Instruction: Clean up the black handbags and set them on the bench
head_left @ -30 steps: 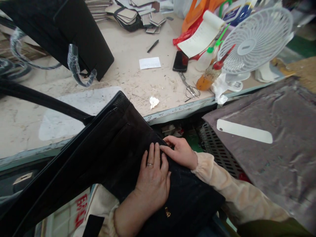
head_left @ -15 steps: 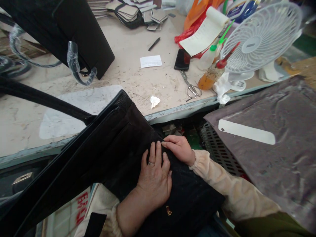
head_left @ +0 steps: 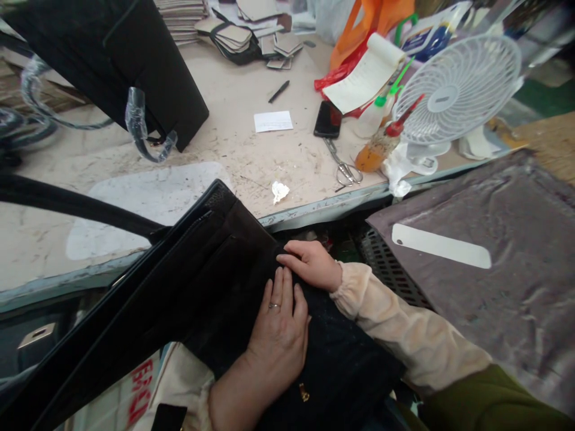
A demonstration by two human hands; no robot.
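Black suede-like handbag (head_left: 193, 281) lies tilted across the person's lap, its upper end leaning against the edge of the worktop (head_left: 251, 143). The left hand (head_left: 278, 335) lies flat on the bag's side, fingers straight and close together, a ring on one. The right hand (head_left: 312, 263) rests just above it at the bag's right edge, fingers curled onto the fabric, fingertips nearly touching the left hand's. Scissors (head_left: 345, 170) and a phone (head_left: 327, 118) lie on the worktop beyond, well apart from both hands.
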